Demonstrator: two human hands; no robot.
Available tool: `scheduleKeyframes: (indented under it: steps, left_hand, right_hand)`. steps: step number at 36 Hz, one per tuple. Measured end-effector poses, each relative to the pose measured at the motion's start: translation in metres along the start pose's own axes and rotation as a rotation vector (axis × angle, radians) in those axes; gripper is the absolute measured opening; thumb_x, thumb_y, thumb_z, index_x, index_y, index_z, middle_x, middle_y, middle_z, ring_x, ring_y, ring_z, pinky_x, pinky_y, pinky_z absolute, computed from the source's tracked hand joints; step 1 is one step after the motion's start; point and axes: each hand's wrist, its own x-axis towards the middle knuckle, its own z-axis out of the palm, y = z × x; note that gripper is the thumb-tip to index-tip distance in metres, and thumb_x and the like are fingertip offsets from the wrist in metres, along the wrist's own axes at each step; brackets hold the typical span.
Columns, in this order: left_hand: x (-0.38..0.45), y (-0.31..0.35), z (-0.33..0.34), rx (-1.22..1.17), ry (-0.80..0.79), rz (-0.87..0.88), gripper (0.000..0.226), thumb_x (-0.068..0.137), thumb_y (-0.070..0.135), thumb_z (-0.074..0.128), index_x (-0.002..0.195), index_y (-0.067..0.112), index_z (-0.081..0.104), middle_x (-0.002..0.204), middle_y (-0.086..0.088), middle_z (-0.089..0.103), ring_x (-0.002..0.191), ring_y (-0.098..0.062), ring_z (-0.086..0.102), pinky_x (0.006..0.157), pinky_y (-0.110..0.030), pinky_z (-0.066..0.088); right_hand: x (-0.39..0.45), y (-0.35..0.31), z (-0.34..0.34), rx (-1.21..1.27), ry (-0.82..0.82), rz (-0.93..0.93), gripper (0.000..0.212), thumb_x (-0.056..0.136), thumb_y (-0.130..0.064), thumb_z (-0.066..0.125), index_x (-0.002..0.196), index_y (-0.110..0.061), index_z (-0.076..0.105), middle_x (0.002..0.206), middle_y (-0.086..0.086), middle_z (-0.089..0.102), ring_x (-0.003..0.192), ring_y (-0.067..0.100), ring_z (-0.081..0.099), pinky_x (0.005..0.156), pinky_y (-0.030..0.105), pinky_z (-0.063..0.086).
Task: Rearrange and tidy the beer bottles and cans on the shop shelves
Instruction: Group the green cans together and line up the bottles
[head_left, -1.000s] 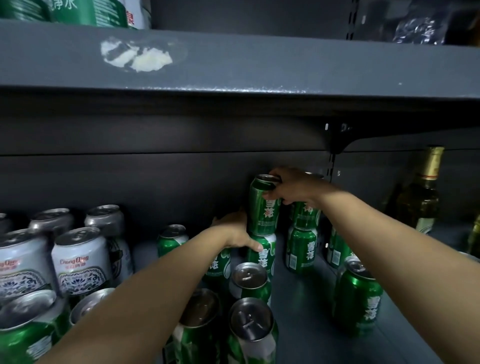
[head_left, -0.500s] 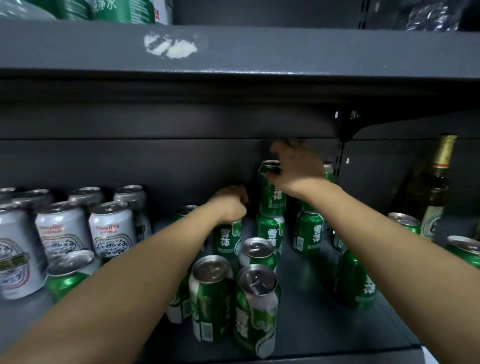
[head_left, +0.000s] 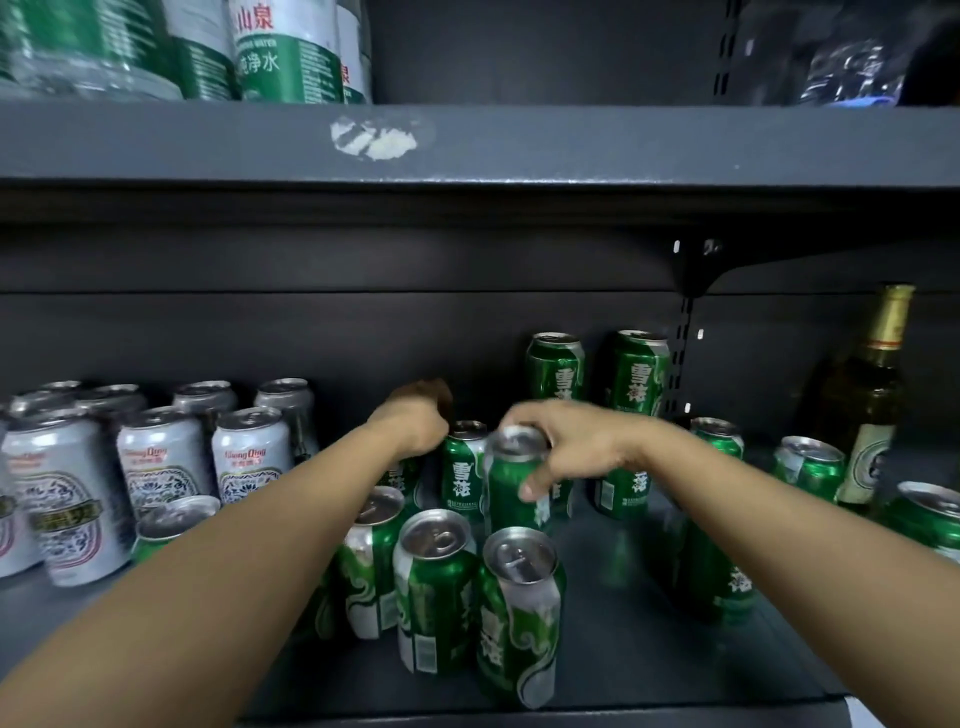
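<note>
A glossy green aluminium beer can (head_left: 511, 480) stands mid-shelf, the right hand (head_left: 563, 447) grasping it by its silver rim. At ten o'clock the left hand (head_left: 415, 418) is curled, its fingers hidden, so I cannot tell its grasp. White patterned cans (head_left: 156, 462) sit at nine o'clock; a brown glass bottle (head_left: 872, 400) at three o'clock on the grey metal shelf (head_left: 623, 649).

Arms: both forearms bare, no sleeves in view.
Left hand (head_left: 415, 423): no rings, no glove.
Right hand (head_left: 566, 449): bare, short nails, no wristwear.

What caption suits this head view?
Right hand grips a green can on the shelf; left hand reaches behind.
</note>
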Motion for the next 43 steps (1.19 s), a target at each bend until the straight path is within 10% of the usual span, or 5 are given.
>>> scheduleKeyframes:
  steps: [8, 22, 28, 35, 43]
  left_hand:
    - [0.011, -0.015, 0.013, 0.24, -0.137, 0.029, 0.084, 0.069, 0.067, 0.069, 0.138, 0.025, 0.046, 0.142, -0.002, 0.048, 0.129, -0.026, 0.044, 0.108, -0.04, 0.035]
    - [0.029, -0.011, 0.034, 0.332, -0.128, 0.038, 0.085, 0.065, 0.077, 0.063, 0.129, 0.023, 0.051, 0.136, -0.001, 0.052, 0.128, -0.025, 0.044, 0.112, -0.046, 0.023]
    - [0.029, -0.005, 0.039, 0.3, -0.153, 0.047, 0.09, 0.062, 0.079, 0.063, 0.133, 0.026, 0.048, 0.139, 0.0, 0.049, 0.132, -0.025, 0.04, 0.114, -0.05, 0.018]
    - [0.027, -0.018, 0.02, -0.051, -0.464, -0.01, 0.075, 0.077, 0.029, 0.079, 0.139, 0.011, 0.042, 0.14, -0.008, 0.049, 0.125, -0.025, 0.049, 0.104, -0.035, 0.041]
    - [0.022, -0.039, 0.011, 0.196, -0.269, 0.019, 0.091, 0.074, 0.048, 0.076, 0.144, 0.012, 0.031, 0.15, -0.01, 0.034, 0.135, -0.031, 0.034, 0.111, -0.042, 0.032]
  right_hand:
    - [0.024, -0.041, -0.052, -0.013, 0.566, 0.07, 0.057, 0.071, -0.057, 0.074, 0.112, -0.021, 0.056, 0.12, 0.004, 0.06, 0.104, 0.023, 0.057, 0.08, 0.031, 0.045]
    - [0.062, -0.051, -0.056, -0.254, 0.486, 0.168, 0.043, 0.078, -0.047, 0.072, 0.101, -0.015, 0.054, 0.115, 0.006, 0.059, 0.106, 0.024, 0.056, 0.07, 0.024, 0.03]
    - [0.065, -0.053, -0.058, -0.229, 0.446, 0.219, 0.058, 0.079, -0.04, 0.073, 0.125, -0.009, 0.057, 0.122, 0.009, 0.062, 0.099, 0.024, 0.063, 0.085, 0.031, 0.051]
    - [0.071, -0.06, -0.054, -0.287, 0.443, 0.201, 0.051, 0.079, -0.045, 0.071, 0.117, -0.013, 0.059, 0.119, 0.007, 0.06, 0.109, 0.027, 0.057, 0.077, 0.027, 0.041]
    - [0.078, -0.069, -0.055, -0.408, 0.404, 0.23, 0.041, 0.079, -0.051, 0.068, 0.099, -0.018, 0.055, 0.122, 0.006, 0.059, 0.114, 0.028, 0.055, 0.085, 0.032, 0.039]
